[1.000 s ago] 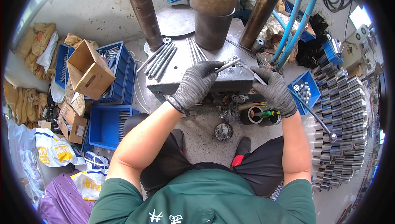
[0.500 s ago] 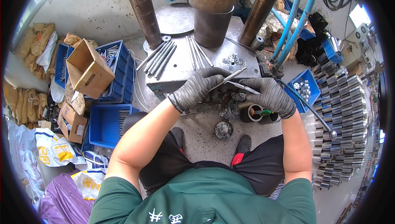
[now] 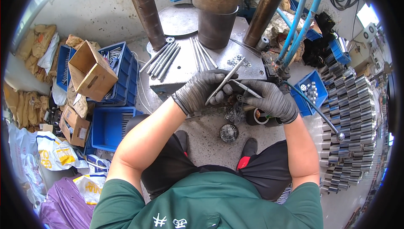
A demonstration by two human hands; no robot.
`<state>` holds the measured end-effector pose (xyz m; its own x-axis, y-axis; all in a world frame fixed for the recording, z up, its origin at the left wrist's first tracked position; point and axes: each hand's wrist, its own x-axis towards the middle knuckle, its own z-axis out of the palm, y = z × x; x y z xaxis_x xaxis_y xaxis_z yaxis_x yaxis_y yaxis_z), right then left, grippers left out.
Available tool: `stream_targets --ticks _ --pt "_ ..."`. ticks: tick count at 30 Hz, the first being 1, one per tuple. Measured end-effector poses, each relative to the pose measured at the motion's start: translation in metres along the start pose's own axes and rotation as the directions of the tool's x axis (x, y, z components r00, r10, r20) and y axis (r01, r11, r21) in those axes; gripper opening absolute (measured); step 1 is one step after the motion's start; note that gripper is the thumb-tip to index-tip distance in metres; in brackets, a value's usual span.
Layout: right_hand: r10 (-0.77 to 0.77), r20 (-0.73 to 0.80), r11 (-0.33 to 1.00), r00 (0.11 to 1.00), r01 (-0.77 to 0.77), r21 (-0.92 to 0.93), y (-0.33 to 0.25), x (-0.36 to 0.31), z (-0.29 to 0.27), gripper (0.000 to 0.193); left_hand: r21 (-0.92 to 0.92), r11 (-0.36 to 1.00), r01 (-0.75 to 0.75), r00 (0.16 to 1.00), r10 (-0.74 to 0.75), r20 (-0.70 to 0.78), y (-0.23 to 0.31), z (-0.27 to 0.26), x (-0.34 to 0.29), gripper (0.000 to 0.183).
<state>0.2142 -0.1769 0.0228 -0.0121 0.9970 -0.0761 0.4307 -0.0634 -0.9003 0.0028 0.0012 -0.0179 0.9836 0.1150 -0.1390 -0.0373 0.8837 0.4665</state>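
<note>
My left hand (image 3: pixel 204 89), in a dark grey knit glove, is closed around a slim metal rod (image 3: pixel 230 74), which slants up and to the right. My right hand (image 3: pixel 273 99), gloved alike, pinches a shorter-looking metal rod or pen-like tool (image 3: pixel 247 89); its tip points toward the left hand, and its exact kind is unclear. Both hands are in front of a metal block (image 3: pixel 185 77). On the block lie a bundle of rods (image 3: pixel 165 62), a second group of rods (image 3: pixel 202 54) and a pile of small ring-like metal parts (image 3: pixel 239 59).
A heavy cylinder (image 3: pixel 216 27) stands on the block between two thick posts (image 3: pixel 145 10). To the right are a blue bin of metal parts (image 3: pixel 310 90), a ball-ended lever (image 3: pixel 332 128) and stacked metal tubes (image 3: pixel 349 132). A round tin (image 3: pixel 228 133) sits on the floor; blue crates (image 3: pixel 107 134) stand left.
The rod in my left hand has swung steeper, with its lower end now nearer me. My right hand has shifted slightly left, and its rod points more downward to the right.
</note>
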Motion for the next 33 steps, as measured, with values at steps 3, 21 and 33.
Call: stream_targets --ticks 3,21,33 --pt "0.326 0.274 0.803 0.905 -0.418 0.425 -0.023 -0.005 -0.003 0.065 -0.057 0.998 -0.018 1.000 0.017 -0.016 0.006 0.003 -0.007 0.042" --pt "0.101 -0.235 0.990 0.967 -0.074 0.121 0.012 -0.069 -0.028 0.058 0.733 -0.435 0.524 0.614 0.789 0.029 0.056 -0.053 -0.044 0.045" --pt "0.156 -0.050 0.986 0.986 -0.152 0.073 0.025 -0.075 -0.024 0.053 0.534 -0.216 0.817 0.421 0.856 -0.299 0.080 -0.057 -0.050 0.086"
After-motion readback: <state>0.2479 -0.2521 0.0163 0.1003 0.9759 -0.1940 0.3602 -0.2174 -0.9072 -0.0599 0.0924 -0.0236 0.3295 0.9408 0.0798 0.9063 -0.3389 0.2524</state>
